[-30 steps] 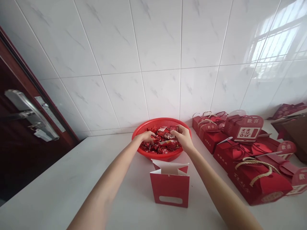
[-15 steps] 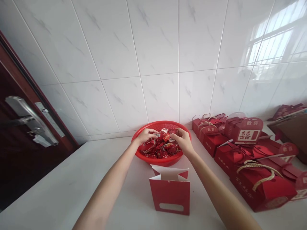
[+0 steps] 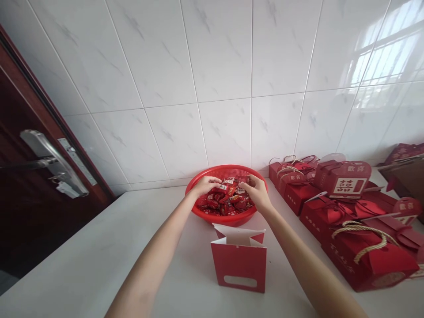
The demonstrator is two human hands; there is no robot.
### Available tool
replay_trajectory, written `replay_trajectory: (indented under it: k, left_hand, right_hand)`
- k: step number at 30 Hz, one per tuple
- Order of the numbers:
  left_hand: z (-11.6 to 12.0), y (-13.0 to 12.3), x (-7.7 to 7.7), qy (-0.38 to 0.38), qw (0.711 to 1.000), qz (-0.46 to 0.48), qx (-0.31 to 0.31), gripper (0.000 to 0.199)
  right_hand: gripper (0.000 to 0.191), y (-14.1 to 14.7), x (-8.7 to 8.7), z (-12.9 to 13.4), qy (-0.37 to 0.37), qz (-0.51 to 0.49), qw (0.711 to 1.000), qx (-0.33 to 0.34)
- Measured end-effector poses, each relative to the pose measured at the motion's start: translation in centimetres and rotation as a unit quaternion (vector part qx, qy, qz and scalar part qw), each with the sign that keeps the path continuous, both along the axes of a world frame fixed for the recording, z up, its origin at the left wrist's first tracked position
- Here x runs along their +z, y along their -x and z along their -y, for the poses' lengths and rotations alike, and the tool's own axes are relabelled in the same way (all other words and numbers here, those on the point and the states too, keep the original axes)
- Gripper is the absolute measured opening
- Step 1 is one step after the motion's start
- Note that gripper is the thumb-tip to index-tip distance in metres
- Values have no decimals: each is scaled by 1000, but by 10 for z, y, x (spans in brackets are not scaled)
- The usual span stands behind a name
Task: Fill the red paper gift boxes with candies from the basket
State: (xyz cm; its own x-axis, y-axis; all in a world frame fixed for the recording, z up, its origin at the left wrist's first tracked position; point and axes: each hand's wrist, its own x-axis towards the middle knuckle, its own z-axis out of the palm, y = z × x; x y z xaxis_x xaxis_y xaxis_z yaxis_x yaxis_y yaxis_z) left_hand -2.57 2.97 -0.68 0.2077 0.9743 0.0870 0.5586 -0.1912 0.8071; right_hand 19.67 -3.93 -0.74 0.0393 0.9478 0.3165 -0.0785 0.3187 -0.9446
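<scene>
By the back edge of the surface (image 3: 99,247), the left hand (image 3: 206,187) is no longer digging but pinching a packet (image 3: 221,187) — picking seemingly advancing — the right hand (image 3: 257,194) half-curling, hold unclear.

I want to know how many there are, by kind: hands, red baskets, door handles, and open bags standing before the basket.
Hands: 2 (left hand, right hand)
Red basket: 1
Door handle: 1
Open bag: 1
Total: 5

囍 on the topmost box (image 3: 341,180), 歡喜 on its flap (image 3: 355,169), left box (image 3: 294,178) and right box (image 3: 406,206) too, wrappers (image 3: 228,205) unreadable from here
</scene>
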Motion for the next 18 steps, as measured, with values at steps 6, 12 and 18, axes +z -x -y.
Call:
replay_trajectory:
  k: [6,12,18]
  left_hand:
    - [0,3,-2,9,998,-56,-20,23]
    - [11,-1,1,145,970,-155,-119,7]
    - [11,2,-2,141,972,-152,-112,12]
  right_hand:
    - [29,-1,0,0,-9,11,1000,-10]
    - [29,-1,-1,0,-7,11,1000,0]
    - [28,-1,-2,-1,-4,-1,1000,5]
